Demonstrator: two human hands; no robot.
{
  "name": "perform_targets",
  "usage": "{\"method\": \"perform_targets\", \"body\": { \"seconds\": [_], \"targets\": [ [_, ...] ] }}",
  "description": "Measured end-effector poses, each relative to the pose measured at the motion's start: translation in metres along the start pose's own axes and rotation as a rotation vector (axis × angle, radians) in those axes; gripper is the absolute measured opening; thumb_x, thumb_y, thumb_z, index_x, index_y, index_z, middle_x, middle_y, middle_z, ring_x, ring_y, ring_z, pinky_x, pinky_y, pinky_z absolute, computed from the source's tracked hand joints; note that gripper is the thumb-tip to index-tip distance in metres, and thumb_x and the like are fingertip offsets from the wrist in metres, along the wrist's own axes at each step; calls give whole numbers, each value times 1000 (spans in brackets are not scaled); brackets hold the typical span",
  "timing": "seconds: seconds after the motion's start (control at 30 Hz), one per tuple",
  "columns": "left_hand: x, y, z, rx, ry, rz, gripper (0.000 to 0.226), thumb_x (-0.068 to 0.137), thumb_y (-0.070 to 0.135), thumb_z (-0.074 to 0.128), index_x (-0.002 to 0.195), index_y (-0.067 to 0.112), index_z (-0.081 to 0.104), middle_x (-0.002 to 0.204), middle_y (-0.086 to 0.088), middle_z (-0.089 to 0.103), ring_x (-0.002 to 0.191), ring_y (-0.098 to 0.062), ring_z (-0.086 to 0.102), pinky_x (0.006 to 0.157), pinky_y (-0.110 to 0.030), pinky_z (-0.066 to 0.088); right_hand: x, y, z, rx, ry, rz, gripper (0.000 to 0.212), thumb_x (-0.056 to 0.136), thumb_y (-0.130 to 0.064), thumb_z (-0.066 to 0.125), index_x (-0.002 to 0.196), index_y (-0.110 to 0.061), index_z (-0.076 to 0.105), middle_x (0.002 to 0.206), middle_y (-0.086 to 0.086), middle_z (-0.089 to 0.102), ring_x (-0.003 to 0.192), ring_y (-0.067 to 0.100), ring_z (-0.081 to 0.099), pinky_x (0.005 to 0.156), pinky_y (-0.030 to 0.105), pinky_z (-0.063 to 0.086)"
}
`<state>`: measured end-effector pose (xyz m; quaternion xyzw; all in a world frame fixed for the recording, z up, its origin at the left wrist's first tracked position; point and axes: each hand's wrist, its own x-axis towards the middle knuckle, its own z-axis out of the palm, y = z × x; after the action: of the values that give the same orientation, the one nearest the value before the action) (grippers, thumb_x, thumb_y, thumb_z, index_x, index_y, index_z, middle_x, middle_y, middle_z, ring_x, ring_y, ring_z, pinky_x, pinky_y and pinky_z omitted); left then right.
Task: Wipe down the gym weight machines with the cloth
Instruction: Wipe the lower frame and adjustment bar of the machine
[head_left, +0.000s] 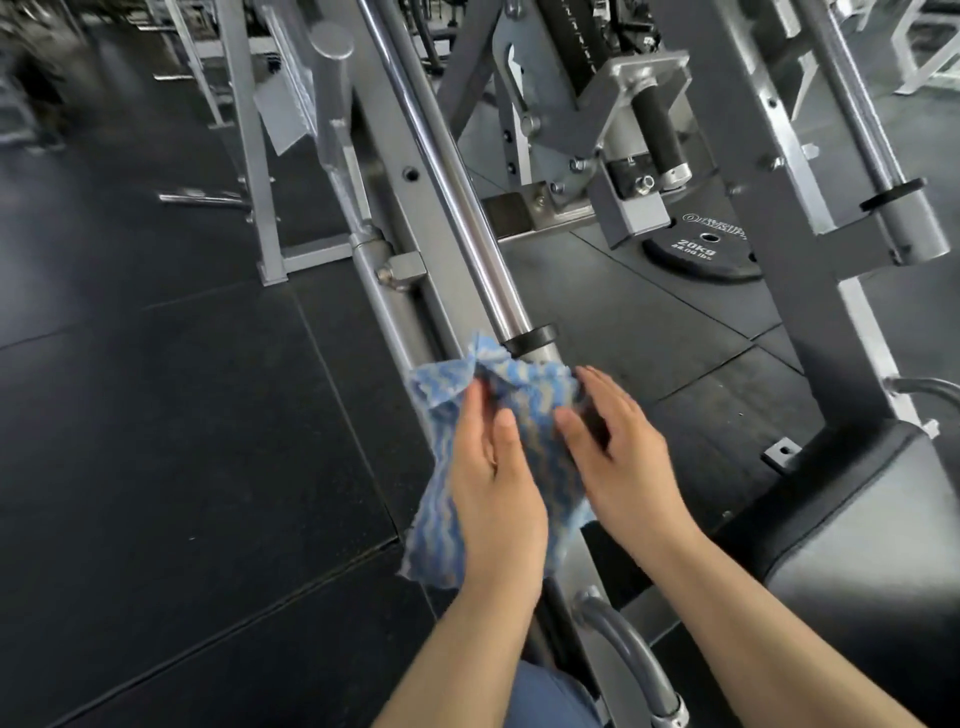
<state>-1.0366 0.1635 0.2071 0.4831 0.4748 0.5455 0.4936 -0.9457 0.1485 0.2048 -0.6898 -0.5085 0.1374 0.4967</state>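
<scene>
A blue and white patterned cloth (441, 395) is bunched at the lower end of a chrome guide rod (447, 171) on a grey weight machine frame (400, 218). My left hand (493, 478) grips the cloth from the left, thumb on top. My right hand (618, 447) holds the cloth's right side, with its fingers extended and its thumb against the fabric. Both hands sit just below the rod's black collar (530, 338). The rod's lowest part is hidden under the cloth.
A black seat pad (857, 519) lies at the right. A 20kg plate (701, 254) rests on the black rubber floor (182, 415). A black-gripped handle (657, 130) and the carriage sit above it. A grey curved handle (623, 649) is near my knee.
</scene>
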Motion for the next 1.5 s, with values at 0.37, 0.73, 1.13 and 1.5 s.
{"method": "perform_targets", "body": {
  "seconds": [0.37, 0.73, 1.13, 1.5],
  "targets": [
    [30, -12, 22, 58, -160, -59, 14, 88, 58, 40, 100, 53, 35, 119, 15, 51, 119, -6, 47, 105, -28, 37, 50, -8, 4, -7, -314, 125, 53, 95, -35, 48, 143, -15, 37, 126, -4, 55, 115, 9, 52, 78, 10, 32],
    [-14, -10, -1, 235, -158, -105, 8, 94, 19, 51, 102, 20, 52, 97, 8, 57, 94, -10, 55, 75, -9, 38, 26, 1, -36, -284, -229, 51, 17, 75, -13, 73, 82, -18, 58, 72, -6, 56, 66, 11, 51, 59, 10, 37],
    [58, 24, 20, 274, -80, 76, 35, 99, 34, 37, 118, 8, 50, 120, -5, 55, 113, -17, 51, 89, -20, 35, 74, -34, 9, 79, -194, 93, 30, 91, -33, 56, 116, -17, 51, 99, -9, 59, 94, 7, 58, 63, 11, 35],
    [51, 43, -13, 336, 142, 405, 20, 95, 28, 37, 76, 26, 44, 72, 11, 48, 67, -1, 48, 64, -13, 32, 72, -66, -24, -67, 133, -148, 17, 95, -17, 50, 90, -10, 65, 47, -6, 39, 47, 7, 37, 45, 16, 30]
  ]
}}
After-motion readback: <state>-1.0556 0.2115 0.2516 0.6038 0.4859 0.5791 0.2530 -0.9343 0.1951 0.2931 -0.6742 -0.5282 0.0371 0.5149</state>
